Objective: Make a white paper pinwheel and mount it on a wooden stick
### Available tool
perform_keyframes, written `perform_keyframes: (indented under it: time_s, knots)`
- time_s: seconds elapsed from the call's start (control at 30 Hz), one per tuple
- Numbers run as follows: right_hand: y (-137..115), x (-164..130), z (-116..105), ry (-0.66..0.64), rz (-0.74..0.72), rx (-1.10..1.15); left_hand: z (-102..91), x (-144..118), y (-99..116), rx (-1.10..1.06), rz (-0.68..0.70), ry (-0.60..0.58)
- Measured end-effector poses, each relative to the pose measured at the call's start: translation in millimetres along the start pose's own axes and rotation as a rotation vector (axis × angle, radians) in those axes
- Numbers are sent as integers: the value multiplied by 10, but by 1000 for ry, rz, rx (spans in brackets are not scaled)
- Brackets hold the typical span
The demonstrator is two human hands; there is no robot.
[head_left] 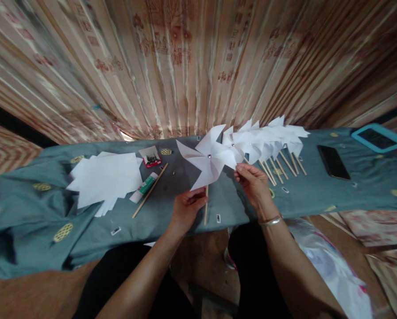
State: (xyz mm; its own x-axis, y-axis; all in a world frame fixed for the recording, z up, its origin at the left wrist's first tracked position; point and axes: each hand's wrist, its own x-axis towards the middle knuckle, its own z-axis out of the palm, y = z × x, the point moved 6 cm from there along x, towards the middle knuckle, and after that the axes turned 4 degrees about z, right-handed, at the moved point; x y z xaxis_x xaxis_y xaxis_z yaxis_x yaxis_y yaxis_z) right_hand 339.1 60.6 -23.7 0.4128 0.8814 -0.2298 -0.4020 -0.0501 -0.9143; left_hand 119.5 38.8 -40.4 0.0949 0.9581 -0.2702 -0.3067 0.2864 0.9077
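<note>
A white paper pinwheel with a silvery pin at its centre is held upright over the middle of the table. My left hand is closed on its thin wooden stick, just below the paper blades. At the pinwheel's right side, my right hand pinches the tip of one blade between thumb and fingertips. Right behind that hand lies a row of overlapping white pinwheels, their sticks pointing toward me. The blades partly cover the nearest pinwheel of the row.
Left on the grey-green cloth are a stack of white paper, a small red box of pins, a green-and-white tube and a loose stick. A phone and a blue-framed tablet lie right. A curtain hangs behind.
</note>
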Motion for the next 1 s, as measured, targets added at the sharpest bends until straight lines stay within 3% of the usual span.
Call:
perform_keyframes:
  time_s: [0.33,1.0]
  knots:
    - [128,-140,160,-95,143,40,-21,33,8,24,22,14]
    - [282,-358,403,-264,278,-6,-17,54,27,22,66,31]
